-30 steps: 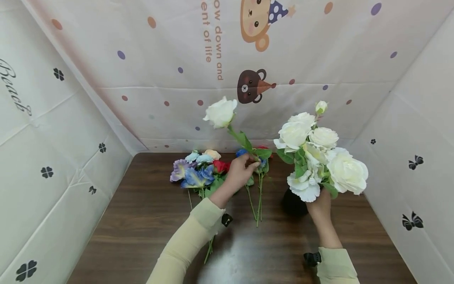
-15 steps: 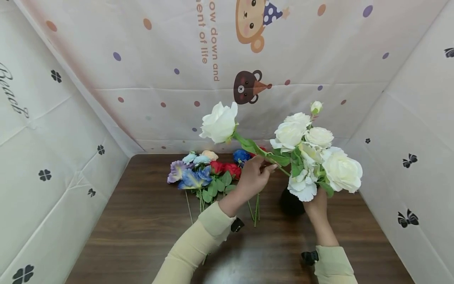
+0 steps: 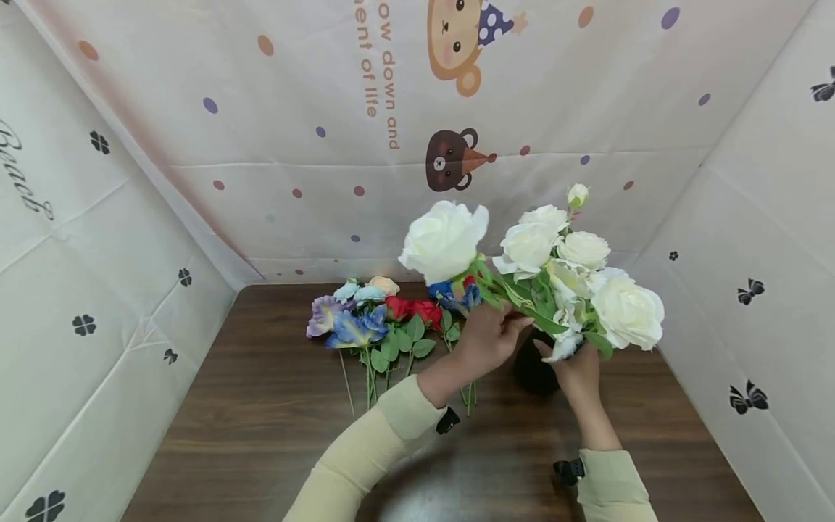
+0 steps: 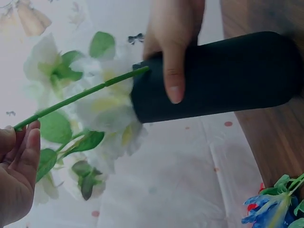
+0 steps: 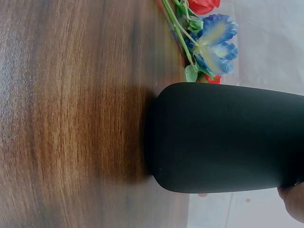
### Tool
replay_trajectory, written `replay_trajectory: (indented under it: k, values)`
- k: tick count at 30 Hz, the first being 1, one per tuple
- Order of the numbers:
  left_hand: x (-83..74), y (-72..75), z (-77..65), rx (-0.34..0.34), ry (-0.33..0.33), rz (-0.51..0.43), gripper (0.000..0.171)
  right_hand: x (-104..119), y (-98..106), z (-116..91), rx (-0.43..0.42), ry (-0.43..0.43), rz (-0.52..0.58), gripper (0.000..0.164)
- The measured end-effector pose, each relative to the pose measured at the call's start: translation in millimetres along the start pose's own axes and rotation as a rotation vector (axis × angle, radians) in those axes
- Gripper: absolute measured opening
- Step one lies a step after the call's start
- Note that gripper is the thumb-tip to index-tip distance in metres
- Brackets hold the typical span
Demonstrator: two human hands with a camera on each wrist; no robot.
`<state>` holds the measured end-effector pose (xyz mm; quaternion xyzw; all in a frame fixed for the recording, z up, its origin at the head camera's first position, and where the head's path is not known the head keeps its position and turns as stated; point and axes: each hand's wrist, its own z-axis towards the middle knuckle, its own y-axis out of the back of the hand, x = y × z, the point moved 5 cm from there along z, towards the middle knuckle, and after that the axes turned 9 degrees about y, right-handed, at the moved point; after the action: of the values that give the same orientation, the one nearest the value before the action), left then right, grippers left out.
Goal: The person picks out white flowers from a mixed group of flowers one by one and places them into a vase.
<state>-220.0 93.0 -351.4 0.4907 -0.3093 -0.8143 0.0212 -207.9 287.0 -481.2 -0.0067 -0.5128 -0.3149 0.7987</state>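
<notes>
My left hand (image 3: 485,341) pinches the green stem (image 4: 85,97) of a white rose (image 3: 445,243). In the left wrist view the stem's free end overlaps the mouth of a black vase (image 4: 213,78). My right hand (image 3: 577,373) grips the vase near its rim, thumb lying along the side. Several white flowers (image 3: 580,283) with green leaves stand in the vase, bunched above the right hand. The right wrist view shows the vase's lower body (image 5: 223,137), upright on the wooden table, with only a fingertip (image 5: 292,202) at its edge.
On the table (image 3: 261,435) lie loose flowers left of the vase: blue and yellow ones (image 3: 359,328), a purple one (image 3: 322,315), red roses (image 3: 427,313) and a peach one (image 3: 385,285). Printed white cloth (image 3: 293,145) walls the back and both sides.
The left hand has carried the white rose rightward and down, bringing its stem to the vase. The right hand stays on the vase; its thumb now shows beside the rim.
</notes>
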Motion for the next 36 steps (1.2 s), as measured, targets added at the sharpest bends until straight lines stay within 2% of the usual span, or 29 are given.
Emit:
replay_trajectory:
  k: [3,7,14,17,21,26,36]
  values:
    - [-2.4,-6.6,2.4,0.022,-0.023,0.052,0.027,-1,0,1,0.0,0.004,-0.006,0.092]
    - [-5.8,-9.6,4.7,0.033,-0.063,0.091,0.019,0,0,1,0.002,0.005,0.011,0.093]
    - [-13.3,2.0,5.3,-0.074,-0.156,0.075,0.02,2,-1,0,0.001,0.003,0.055,0.089]
    - [-14.4,6.6,5.2,-0.098,-0.152,0.034,0.02,1,-1,0,-0.01,0.006,0.061,0.088]
    - [-15.4,9.3,6.1,-0.097,-0.13,-0.013,0.022,-3,0,-1,-0.011,-0.023,0.044,0.089]
    - [-17.8,9.9,7.3,-0.124,-0.154,0.027,0.021,-3,2,-1,-0.01,-0.031,0.02,0.088]
    - [-23.0,7.7,5.4,-0.168,-0.255,0.061,0.018,-4,0,-2,0.002,-0.024,0.023,0.094]
